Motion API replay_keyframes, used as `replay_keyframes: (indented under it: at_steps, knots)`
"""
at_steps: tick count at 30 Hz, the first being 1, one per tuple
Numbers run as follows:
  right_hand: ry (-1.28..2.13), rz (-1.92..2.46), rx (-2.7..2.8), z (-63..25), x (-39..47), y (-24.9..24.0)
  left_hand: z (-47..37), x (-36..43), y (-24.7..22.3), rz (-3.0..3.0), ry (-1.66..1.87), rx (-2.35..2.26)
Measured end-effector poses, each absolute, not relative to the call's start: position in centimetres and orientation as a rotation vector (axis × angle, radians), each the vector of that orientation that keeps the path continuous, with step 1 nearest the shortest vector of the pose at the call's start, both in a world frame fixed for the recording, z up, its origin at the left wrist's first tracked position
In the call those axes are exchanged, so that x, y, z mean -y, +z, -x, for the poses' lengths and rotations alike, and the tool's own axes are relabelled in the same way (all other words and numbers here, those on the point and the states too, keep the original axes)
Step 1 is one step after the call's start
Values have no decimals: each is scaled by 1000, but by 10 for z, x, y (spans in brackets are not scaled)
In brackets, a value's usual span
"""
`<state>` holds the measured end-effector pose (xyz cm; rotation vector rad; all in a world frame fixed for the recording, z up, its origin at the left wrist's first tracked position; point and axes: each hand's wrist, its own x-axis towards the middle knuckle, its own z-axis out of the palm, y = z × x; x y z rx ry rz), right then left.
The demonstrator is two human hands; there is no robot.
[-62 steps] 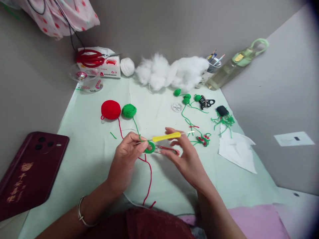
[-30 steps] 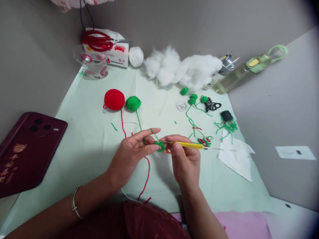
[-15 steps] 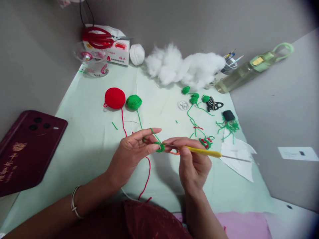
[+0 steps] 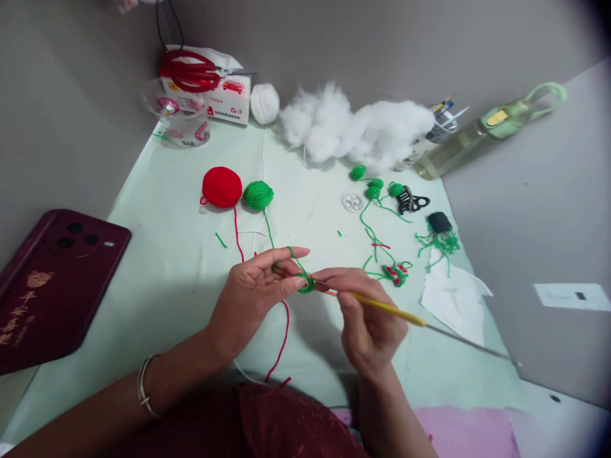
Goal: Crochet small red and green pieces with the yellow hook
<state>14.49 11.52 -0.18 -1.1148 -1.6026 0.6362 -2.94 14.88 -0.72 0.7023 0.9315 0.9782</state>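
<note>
My left hand (image 4: 258, 286) pinches a small piece of green crochet (image 4: 306, 285) between thumb and fingers. A strand of green yarn runs over its raised index finger and back to the green yarn ball (image 4: 258, 195). In my right hand (image 4: 370, 315) is a crochet hook with a yellow handle (image 4: 391, 310), its metal tip at the green piece and its other thin end pointing right. Something orange shows under the right fingers, partly hidden. A red yarn ball (image 4: 222, 187) sits left of the green one, its strand passing beneath my left hand.
Along the back stand a box with red scissors (image 4: 193, 71), a plastic cup (image 4: 188, 130), a white yarn ball (image 4: 265, 104), fluffy stuffing (image 4: 353, 127) and a bottle (image 4: 472, 140). Small green crochet pieces (image 4: 375, 189) lie to the right, near white paper (image 4: 451, 299). A maroon phone (image 4: 62, 286) lies left.
The crochet hook has tilted, its far end swinging down and to the right, as my right hand turned slightly. My left hand holds the green piece in nearly the same place.
</note>
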Motion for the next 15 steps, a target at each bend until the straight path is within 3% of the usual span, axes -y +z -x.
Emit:
replay_keyframes:
  at_steps: [11,15]
  knots:
    - [574,1046,1641,-144,-116,-12,29,-151,-12,-636,934,-949]
    - [314,1074,1826,-144,-111,-19,31,-153,-11,-577,912,-945]
